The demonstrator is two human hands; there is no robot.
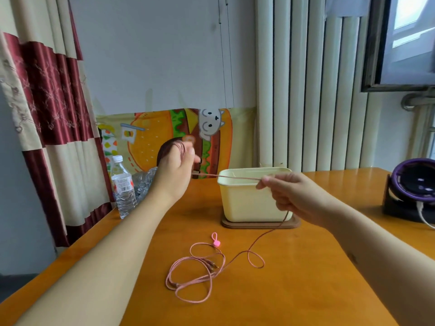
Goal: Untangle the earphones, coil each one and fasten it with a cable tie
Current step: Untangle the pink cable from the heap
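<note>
My left hand [177, 170] is raised above the table with several turns of a dark red earphone cable [237, 177] wound round its fingers. The cable runs taut to my right hand [286, 195], which pinches it between thumb and forefinger in front of the cream box. From there the cable drops to the table and ends in a small loop [256, 259]. A light pink earphone cable [195, 276] lies loose in a loopy heap on the orange table [306, 290]. A pink cable tie [215, 241] lies just beyond the heap.
A cream plastic box [254, 198] stands on a brown base at the table's middle back. A water bottle [122, 187] and crumpled plastic sit at the back left by the curtain. A purple and black fan [412, 191] stands at the right edge.
</note>
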